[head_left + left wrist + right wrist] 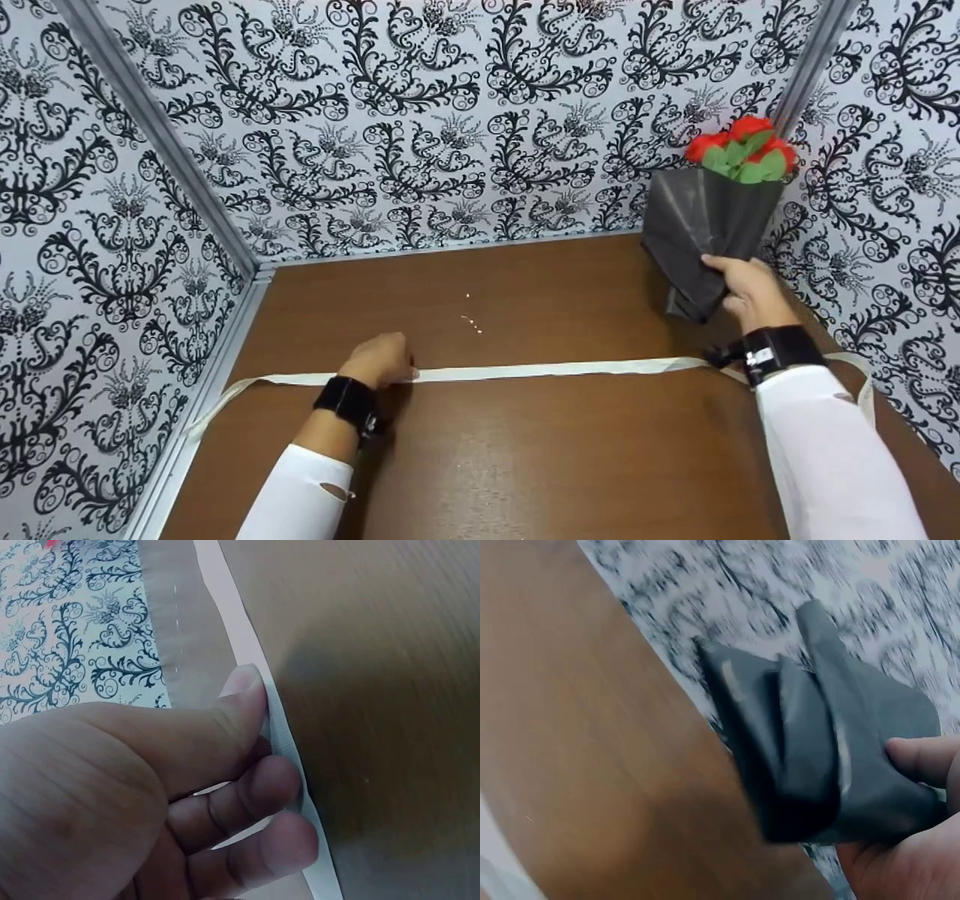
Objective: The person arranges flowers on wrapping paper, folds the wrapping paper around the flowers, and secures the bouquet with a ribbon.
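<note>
Right hand point(752, 290) clasps the bouquet point(716, 217) by its dark wrap point(870, 712), thumb pressed on the paper, over the far right part of the surface point(480, 435), red flowers point(750, 127) uppermost (quite a splash against all that black-and-white wallpaper point(420, 112)). Over to the left, the left hand point(384, 358) is down at the ribbon point(525, 371), pinching it, it seems, between thumb and fingers. That ribbon runs nearly straight across from left to right, nearer than the bouquet, and the two sit apart. So, which step is this? By the look of it, one hand steadies the ribbon while the other manages the bouquet. The next move, I'd judge, calls for a firm but gentle grip on creasable paper, and a light left pinch so the ribbon doesn't twist or slide.
</note>
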Motion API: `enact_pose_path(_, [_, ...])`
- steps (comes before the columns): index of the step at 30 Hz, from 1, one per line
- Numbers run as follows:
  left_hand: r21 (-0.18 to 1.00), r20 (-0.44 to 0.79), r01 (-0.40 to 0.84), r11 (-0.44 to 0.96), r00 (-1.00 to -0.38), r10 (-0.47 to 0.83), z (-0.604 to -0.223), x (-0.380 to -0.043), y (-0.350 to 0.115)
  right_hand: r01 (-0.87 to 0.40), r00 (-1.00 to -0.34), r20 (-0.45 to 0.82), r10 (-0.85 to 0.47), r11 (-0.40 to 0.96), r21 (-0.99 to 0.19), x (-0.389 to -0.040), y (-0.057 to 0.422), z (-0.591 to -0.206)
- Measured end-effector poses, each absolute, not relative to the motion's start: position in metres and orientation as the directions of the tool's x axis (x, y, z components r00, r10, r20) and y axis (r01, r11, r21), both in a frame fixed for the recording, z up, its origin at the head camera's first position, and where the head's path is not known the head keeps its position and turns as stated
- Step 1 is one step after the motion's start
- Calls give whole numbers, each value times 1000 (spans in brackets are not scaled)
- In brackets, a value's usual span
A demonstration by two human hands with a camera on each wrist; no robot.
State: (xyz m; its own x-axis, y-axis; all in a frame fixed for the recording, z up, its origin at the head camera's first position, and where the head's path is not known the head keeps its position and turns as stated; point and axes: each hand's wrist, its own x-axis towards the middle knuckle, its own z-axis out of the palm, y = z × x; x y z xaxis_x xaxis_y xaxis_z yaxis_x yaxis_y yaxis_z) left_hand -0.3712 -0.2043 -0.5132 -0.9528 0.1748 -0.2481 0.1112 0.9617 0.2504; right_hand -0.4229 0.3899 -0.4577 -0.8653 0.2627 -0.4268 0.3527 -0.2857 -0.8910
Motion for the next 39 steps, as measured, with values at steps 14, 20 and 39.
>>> enact_pose_path(14, [344, -56, 219, 913, -966, 253, -489, -368, -170, 294, -947, -314, 60, -225, -929, -381, 287, -500])
enact_pose_path(20, [518, 148, 392, 760, -916, 372, -456, -359, -105, 228, -971, -235, 46, -126, -965, -373, 240, -512])
enact_pose_path(39, [980, -10, 19, 197, -989, 147, -479, -371, -39, 3, -1000, -3, -25, -19, -1000, -374, 135, -514])
